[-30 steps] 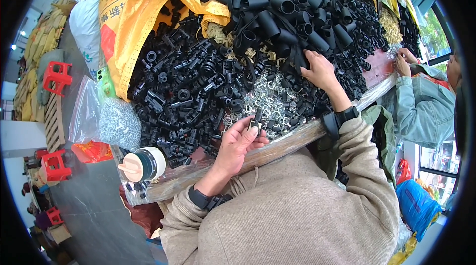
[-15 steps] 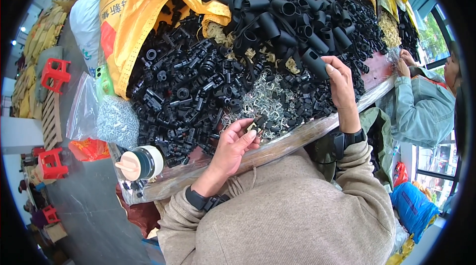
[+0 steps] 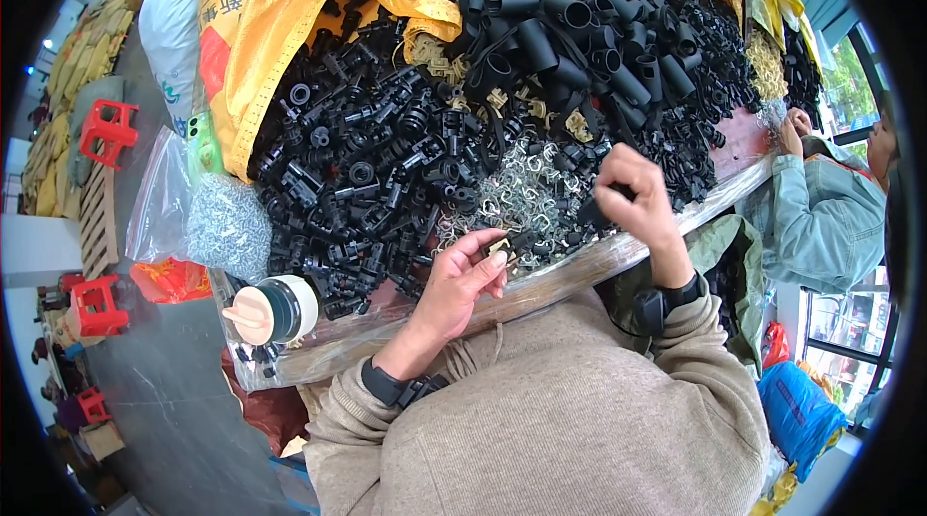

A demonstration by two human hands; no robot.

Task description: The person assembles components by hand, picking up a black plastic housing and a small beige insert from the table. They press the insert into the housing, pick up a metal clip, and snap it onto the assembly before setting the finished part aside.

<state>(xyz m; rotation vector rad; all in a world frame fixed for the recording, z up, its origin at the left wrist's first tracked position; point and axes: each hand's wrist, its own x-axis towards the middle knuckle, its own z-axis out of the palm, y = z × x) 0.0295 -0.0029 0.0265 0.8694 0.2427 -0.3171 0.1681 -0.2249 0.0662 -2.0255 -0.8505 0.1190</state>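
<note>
My left hand [image 3: 462,277] is closed in a pinch over the near edge of the heap. Between its thumb and fingertips sits a small beige clip-like piece [image 3: 499,247], partly hidden. To the right, my right hand [image 3: 637,195] is curled round a black tube [image 3: 596,213], which is mostly covered by the fingers and hard to tell from the dark parts behind. Silvery bent metal hooks [image 3: 526,190] lie in a pile just beyond my left hand. Many similar black tubes [image 3: 536,45] are heaped further back.
Black moulded parts [image 3: 357,178] cover the left of the table. A cream-lidded flask [image 3: 275,313] stands at the near left corner, beside a bag of small silvery pieces [image 3: 229,231]. Yellow sacks [image 3: 237,62] lie behind. Another person's sleeve [image 3: 821,207] shows at right.
My right hand has come down and nearer with the black tube, turning over as it moved. My left hand stays put; the dark bit at its fingertips no longer shows.
</note>
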